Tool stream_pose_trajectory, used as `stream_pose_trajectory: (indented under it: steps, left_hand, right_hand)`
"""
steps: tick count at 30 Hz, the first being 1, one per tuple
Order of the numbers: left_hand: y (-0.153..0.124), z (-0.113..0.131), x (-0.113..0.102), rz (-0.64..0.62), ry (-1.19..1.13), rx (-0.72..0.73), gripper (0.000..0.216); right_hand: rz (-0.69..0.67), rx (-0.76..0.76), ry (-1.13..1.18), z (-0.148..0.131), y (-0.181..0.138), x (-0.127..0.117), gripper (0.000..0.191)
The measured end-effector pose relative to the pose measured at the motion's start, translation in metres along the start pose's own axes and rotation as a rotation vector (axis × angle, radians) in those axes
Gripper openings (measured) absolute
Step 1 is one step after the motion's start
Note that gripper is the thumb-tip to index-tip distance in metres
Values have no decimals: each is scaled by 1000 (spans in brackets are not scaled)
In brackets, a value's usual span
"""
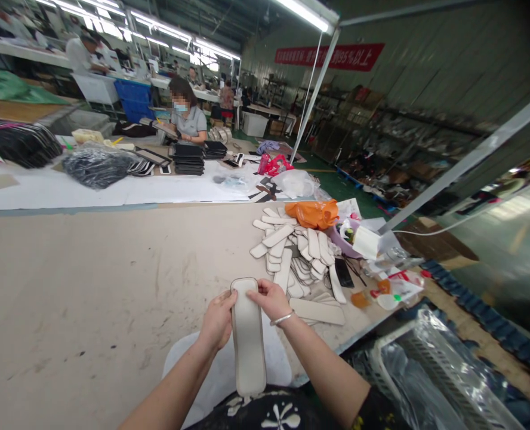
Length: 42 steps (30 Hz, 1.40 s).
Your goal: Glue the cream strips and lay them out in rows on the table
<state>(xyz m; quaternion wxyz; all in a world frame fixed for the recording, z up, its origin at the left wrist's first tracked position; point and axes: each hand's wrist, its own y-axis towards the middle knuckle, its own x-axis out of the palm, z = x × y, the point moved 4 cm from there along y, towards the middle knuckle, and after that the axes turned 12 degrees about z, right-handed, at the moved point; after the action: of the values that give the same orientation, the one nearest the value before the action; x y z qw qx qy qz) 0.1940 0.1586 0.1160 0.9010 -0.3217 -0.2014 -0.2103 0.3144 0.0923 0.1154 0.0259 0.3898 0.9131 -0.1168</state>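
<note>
A long cream strip-shaped piece with rounded corners and a dark edge stands lengthwise in front of my body. My left hand grips its left edge near the top, thumb on the face. On the other side, my right hand, with a bangle at the wrist, pinches the upper right edge. The piece's lower end reaches my dark patterned shirt. Beneath it lies a white sheet on the table. Just beyond my right hand spreads a loose pile of similar cream pieces.
An orange bag and a purple basin sit behind the pile. A dark phone-like slab lies at its right. Below the table's right edge stands a plastic-lined crate. Across the table, a masked person works beside black stacks.
</note>
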Motion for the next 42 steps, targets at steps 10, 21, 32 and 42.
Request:
stream_pose_trajectory:
  steps: [10, 21, 32, 42]
  left_hand:
    - [18, 0, -16, 88, -70, -61, 26]
    - [-8, -37, -17, 26, -70, -96, 43]
    - [-1, -25, -23, 87, -132, -60, 33]
    - [2, -29, -38, 142, -65, -38, 38]
  right_hand:
    - [-135, 102, 9, 32, -25, 2, 30]
    - [-55, 143, -51, 42, -22, 3, 25]
    - [-160, 178, 56, 37, -34, 9, 41]
    - [-260, 216, -57, 59, -49, 8, 31]
